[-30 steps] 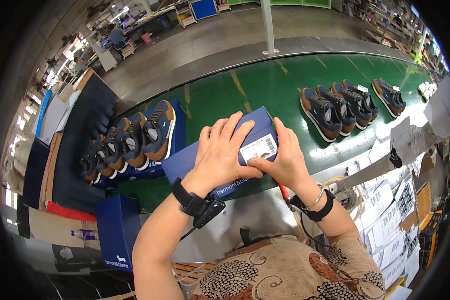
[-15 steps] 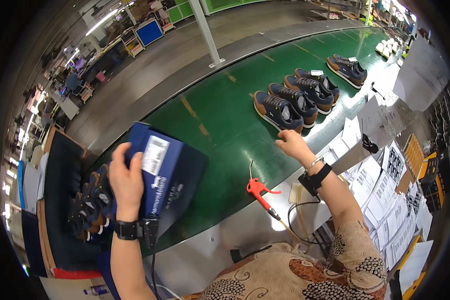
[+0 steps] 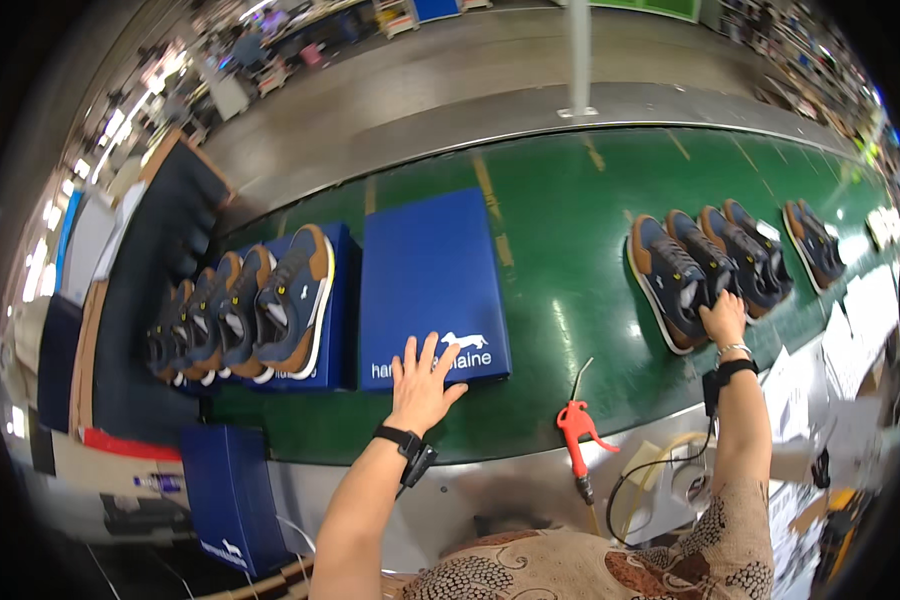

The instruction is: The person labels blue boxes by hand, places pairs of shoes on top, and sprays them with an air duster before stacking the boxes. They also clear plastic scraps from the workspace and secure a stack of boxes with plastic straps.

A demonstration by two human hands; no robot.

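A blue shoebox [image 3: 432, 270] with a white dog emblem lies flat on the green conveyor belt, its lid on. My left hand [image 3: 425, 385] is spread over the box's near edge, fingers apart and holding nothing. To the right stands a row of navy and brown sneakers [image 3: 665, 275], toes pointing away. My right hand [image 3: 724, 320] has its fingers closed at the heel opening of a sneaker [image 3: 705, 258] in that row; the fingertips are partly hidden. Between my hands lies a red air blow gun [image 3: 575, 425] with a thin metal nozzle.
More sneakers [image 3: 295, 295] rest in a row on blue boxes [image 3: 342, 300] at the left. Another blue box [image 3: 232, 490] stands below the belt's near edge. Farther right are another pair of sneakers [image 3: 815, 245] and paper sheets [image 3: 870, 310]. A white post [image 3: 579, 60] rises beyond the belt.
The shoebox, tilted up in my left hand before, now lies flat on the belt, and that hand has opened. My right hand has reached into the sneaker row. The view has turned left.
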